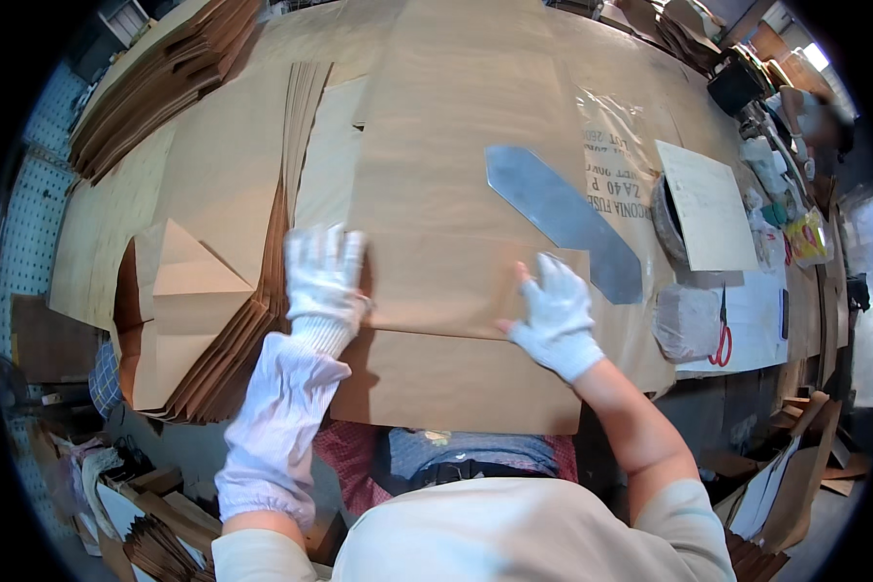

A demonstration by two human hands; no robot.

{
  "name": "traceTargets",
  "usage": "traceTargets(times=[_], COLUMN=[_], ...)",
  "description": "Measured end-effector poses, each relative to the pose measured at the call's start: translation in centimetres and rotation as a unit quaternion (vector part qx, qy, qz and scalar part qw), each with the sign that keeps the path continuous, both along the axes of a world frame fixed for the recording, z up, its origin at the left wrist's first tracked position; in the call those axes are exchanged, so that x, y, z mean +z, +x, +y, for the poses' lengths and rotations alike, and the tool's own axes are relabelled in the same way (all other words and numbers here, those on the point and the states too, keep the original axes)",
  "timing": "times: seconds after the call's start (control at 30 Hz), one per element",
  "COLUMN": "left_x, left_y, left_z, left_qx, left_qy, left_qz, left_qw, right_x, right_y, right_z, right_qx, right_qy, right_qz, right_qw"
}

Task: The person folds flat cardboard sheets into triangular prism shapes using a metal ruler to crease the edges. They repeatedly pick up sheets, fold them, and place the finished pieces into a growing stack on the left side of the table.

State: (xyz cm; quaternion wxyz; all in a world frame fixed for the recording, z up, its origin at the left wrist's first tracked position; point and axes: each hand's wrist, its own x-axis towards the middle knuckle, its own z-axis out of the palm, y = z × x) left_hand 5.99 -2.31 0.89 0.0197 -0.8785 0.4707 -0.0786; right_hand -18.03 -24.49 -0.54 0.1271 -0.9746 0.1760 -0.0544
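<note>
At the table (pixel 116 209), I press both gloved hands flat on a folded sheet of brown kraft paper (pixel 456 291), directly in front of me at the near edge. My left hand (pixel 325 272) (white glove, with a white sleeve cover up the forearm) lies open, fingers spread, on the sheet's left edge; my right hand (pixel 556 310) lies open too, palm down on the folded flap near its right edge, gripping nothing. Just beyond my right hand, a flat grey metal template (pixel 563 218) with pointed ends lies at a slant on the paper. To my left sits a stack of folded paper bags (pixel 199 320), its top one showing a triangular fold. Off to my right lie red-handled scissors (pixel 721 344) on a white sheet, near a pale board (pixel 706 204).
</note>
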Motion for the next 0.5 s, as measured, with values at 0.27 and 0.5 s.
traceTargets(times=[0.27,0.5], left_x=[-1.3,-1.9], left_y=[-3.7,-1.2], left_z=[-2.6,3.0], left_qx=[-0.266,-0.104], left_qy=[-0.144,-0.119], left_qz=[0.233,0.078], left_qw=[0.924,0.984], right_x=[-3.0,-1.8], right_y=[2.9,-4.2], right_z=[1.9,-2.5], right_qx=[0.07,-0.023], right_qy=[0.004,0.009], right_qz=[-0.076,-0.078], right_qw=[0.995,0.997])
